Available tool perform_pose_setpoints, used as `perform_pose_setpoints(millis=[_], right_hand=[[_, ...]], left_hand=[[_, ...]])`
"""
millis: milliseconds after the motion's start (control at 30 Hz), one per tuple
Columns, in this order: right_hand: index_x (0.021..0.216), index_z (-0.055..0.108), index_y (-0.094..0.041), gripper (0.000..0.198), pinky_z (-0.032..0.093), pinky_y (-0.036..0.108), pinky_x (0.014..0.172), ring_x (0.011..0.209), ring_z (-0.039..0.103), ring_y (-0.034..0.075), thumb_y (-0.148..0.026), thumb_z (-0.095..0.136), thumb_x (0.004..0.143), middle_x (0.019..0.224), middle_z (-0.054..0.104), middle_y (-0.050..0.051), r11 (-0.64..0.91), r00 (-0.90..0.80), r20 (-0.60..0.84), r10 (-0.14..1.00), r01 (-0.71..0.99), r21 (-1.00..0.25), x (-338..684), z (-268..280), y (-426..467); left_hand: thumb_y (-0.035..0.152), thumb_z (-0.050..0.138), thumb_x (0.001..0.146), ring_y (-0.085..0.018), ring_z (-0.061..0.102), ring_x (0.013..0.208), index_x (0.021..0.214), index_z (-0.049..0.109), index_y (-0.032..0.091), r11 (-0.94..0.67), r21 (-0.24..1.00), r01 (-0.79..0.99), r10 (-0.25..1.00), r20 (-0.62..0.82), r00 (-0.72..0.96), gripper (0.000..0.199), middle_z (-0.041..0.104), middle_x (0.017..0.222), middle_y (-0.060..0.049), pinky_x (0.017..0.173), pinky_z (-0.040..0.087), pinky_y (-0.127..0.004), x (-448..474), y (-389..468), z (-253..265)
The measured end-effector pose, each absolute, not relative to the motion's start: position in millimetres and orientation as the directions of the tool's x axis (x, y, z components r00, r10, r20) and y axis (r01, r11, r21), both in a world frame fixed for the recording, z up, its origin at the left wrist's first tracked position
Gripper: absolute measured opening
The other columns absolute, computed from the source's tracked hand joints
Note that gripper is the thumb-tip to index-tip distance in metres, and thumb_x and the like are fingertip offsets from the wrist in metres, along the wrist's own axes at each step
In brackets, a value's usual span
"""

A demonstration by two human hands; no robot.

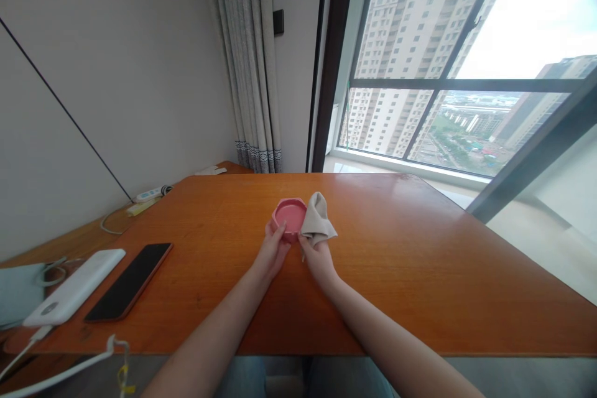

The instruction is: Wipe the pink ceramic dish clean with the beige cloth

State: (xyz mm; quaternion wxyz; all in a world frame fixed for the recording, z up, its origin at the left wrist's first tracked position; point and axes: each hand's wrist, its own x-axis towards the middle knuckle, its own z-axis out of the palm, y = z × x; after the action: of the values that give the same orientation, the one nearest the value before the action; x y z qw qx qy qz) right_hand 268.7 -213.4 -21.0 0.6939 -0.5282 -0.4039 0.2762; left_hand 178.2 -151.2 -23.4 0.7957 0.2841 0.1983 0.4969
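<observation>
A pink, many-sided shallow dish point(291, 214) is held up over the wooden table, its hollow side facing me. My left hand point(274, 247) grips its lower left edge, thumb over the rim and fingers behind. A light grey-beige cloth point(318, 221) hangs folded at the dish's right side. My right hand point(319, 256) is closed on the cloth's lower part, close to the dish's lower right edge. Some fingers of both hands are hidden behind what they hold.
The brown wooden table point(410, 273) stretches before me. On its left lie a black phone point(130, 280) and a white power bank point(77, 286) with a cable. A power strip point(152, 194) rests by the wall. A curtain point(252, 62) and a window stand beyond.
</observation>
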Motion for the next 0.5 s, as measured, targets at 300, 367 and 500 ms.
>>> perform_pose_setpoints(millis=[300, 367, 500], right_hand=[[0.115, 0.06, -0.018, 0.043, 0.04, 0.039, 0.1, 0.113, 0.054, 0.026, -0.032, 0.052, 0.075, 0.116, 0.065, 0.004, 0.272, 0.609, 0.187, 0.771, -0.049, -0.961, 327, -14, -206], [0.109, 0.063, -0.016, 0.039, 0.043, 0.038, 0.096, 0.109, 0.057, 0.027, -0.032, 0.052, 0.075, 0.111, 0.067, 0.005, 0.254, 0.556, 0.197, 0.808, -0.026, -0.967, 326, -13, -208], [0.108, 0.065, -0.017, 0.039, 0.042, 0.039, 0.097, 0.111, 0.056, 0.027, -0.037, 0.053, 0.078, 0.112, 0.067, 0.005, 0.243, 0.508, 0.223, 0.832, 0.028, -0.97, 318, -13, -208]], left_hand=[[0.056, 0.048, 0.084, -0.025, 0.064, 0.097, 0.122, 0.053, 0.02, 0.598, 0.756, -0.267, 0.573, -0.171, 0.801, 0.052, 0.063, 0.115, -0.014, 0.078, 0.052, -0.037, 166, -157, -5], [0.052, 0.051, 0.084, -0.027, 0.064, 0.097, 0.125, 0.052, 0.02, 0.599, 0.769, -0.223, 0.546, -0.188, 0.817, 0.052, 0.061, 0.118, -0.015, 0.074, 0.054, -0.039, 162, -157, -5], [0.041, 0.061, 0.08, -0.023, 0.067, 0.081, 0.121, 0.053, 0.019, 0.548, 0.805, -0.23, 0.663, -0.25, 0.705, 0.047, 0.065, 0.105, -0.013, 0.064, 0.057, -0.037, 163, -155, -13]])
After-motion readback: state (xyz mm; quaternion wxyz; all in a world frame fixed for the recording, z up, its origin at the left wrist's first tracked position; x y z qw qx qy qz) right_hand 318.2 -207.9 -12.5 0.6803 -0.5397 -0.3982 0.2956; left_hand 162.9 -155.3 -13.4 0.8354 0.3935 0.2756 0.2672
